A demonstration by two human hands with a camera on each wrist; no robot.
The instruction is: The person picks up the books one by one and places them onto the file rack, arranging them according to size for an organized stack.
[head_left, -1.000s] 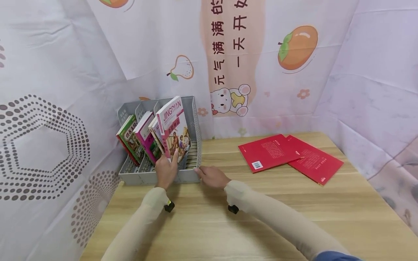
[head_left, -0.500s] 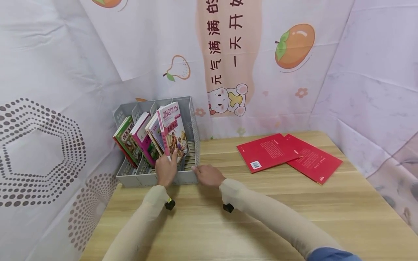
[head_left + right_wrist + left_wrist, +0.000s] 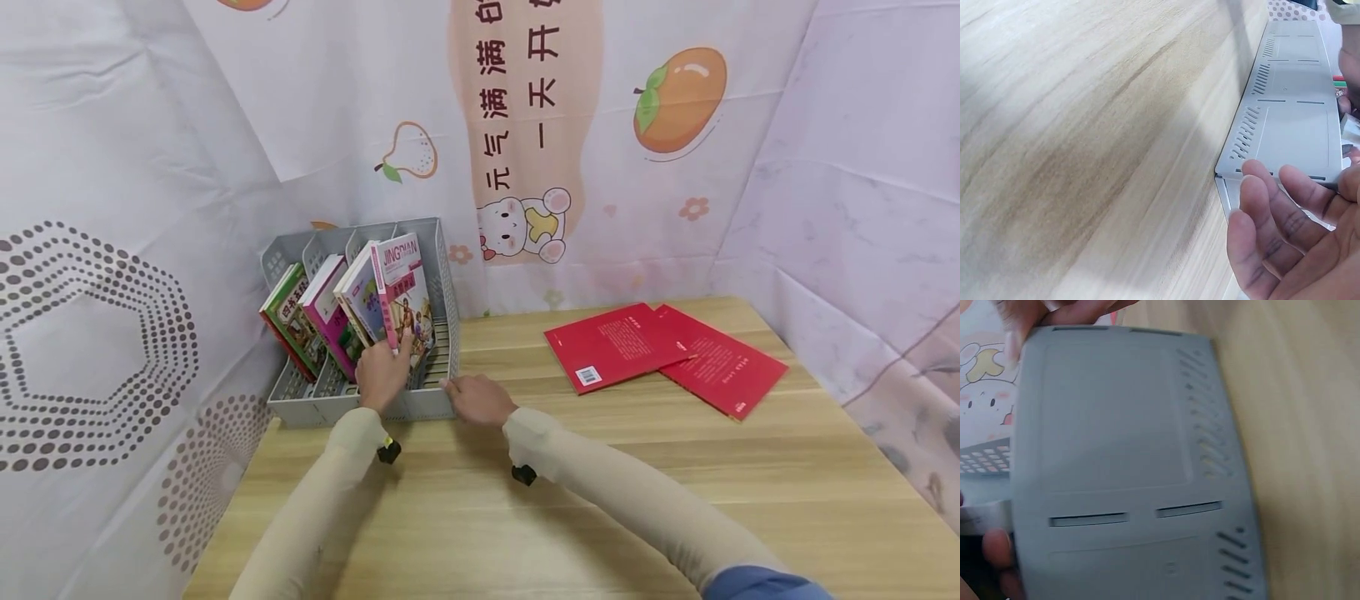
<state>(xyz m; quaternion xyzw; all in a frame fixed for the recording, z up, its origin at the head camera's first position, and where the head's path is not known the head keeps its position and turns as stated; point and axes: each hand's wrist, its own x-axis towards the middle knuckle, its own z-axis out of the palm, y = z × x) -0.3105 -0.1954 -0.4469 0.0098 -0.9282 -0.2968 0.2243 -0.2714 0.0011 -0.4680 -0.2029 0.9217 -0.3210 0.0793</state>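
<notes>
A grey plastic book rack (image 3: pixel 322 411) with upright dividers stands at the table's left back. My left hand (image 3: pixel 382 375) holds the lower front edge of a pink-and-white book (image 3: pixel 402 279) lettered JINGDIAN, in the rack's rightmost section. Its thumb lies along the cover, while the other fingers are mostly hidden behind the spine. My right hand (image 3: pixel 480 400) grips the rack's front right corner; in the left wrist view its thumb hooks over the rim, and in the right wrist view its fingertips (image 3: pixel 1254 169) are at the side wall.
Left of that book lean a purple-covered book (image 3: pixel 363 292), a magenta-spined book (image 3: pixel 333 321) and green and red books (image 3: pixel 292 317). Two overlapping red books (image 3: pixel 622 346) lie flat on the wooden table (image 3: pixel 600 517) to the right. Printed cloth (image 3: pixel 337 108) hangs behind and on both sides.
The JINGDIAN book has come down and shifted right in my left hand, so more of the purple cover beside it shows. My right hand stays on the rack's corner.
</notes>
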